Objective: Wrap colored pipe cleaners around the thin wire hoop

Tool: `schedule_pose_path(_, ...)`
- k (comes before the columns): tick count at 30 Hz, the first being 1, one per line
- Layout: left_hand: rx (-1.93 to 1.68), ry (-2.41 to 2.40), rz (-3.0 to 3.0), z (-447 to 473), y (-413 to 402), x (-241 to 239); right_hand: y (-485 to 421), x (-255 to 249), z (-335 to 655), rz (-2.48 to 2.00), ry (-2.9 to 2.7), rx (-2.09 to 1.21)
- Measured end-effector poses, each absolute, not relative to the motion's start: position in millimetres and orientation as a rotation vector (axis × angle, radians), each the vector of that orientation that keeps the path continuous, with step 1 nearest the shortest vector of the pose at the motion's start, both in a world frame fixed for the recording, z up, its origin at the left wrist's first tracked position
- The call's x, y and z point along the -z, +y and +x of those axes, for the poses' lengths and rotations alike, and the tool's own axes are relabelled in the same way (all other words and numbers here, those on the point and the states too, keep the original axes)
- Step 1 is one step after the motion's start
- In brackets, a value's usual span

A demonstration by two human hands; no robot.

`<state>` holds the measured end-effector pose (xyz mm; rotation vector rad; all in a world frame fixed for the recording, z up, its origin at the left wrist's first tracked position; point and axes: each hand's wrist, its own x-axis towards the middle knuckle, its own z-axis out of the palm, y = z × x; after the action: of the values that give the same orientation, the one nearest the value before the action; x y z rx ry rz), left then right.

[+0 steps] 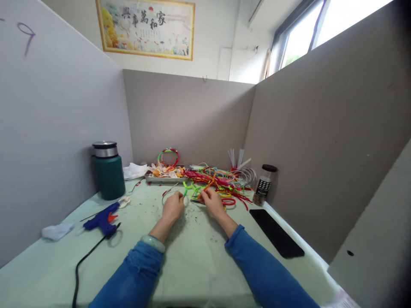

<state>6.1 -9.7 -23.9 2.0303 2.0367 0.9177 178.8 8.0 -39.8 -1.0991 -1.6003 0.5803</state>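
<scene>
My left hand is closed in a pinch on a green pipe cleaner, which sticks up past the fingertips. A short way to its right, my right hand has its fingers closed on an orange pipe cleaner that slants up and away. Scissors with red handles lie partly under the right hand, blades pointing left. Just beyond both hands are loose yellow-green pipe cleaners. The fingertips are small in view, so the exact grip is hard to see.
A pile of colourful pipe cleaners and a metal tray of petal-like pieces lie behind. On the left stand a green flask and a blue glue gun with its cord. A jar and black phone are right.
</scene>
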Motion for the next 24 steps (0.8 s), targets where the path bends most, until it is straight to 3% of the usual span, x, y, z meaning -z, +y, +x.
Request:
schedule_pose_path(7,-0.960,1.997,1.993,5,-10,23,22,25,231,-1.433,-1.553,0.121)
schedule_pose_path(15,-0.946,1.954,2.032,7,-14,20,33,31,256,-1.639,-1.598,0.335)
schedule_pose_path(18,-0.955,1.943,2.039,7,-15,19,27,22,247,-1.455,-1.604,0.299)
schedule_pose_path(24,-0.944,1.806,2.084,10,-18,15,5,13,208,-1.022,-1.770,-0.215)
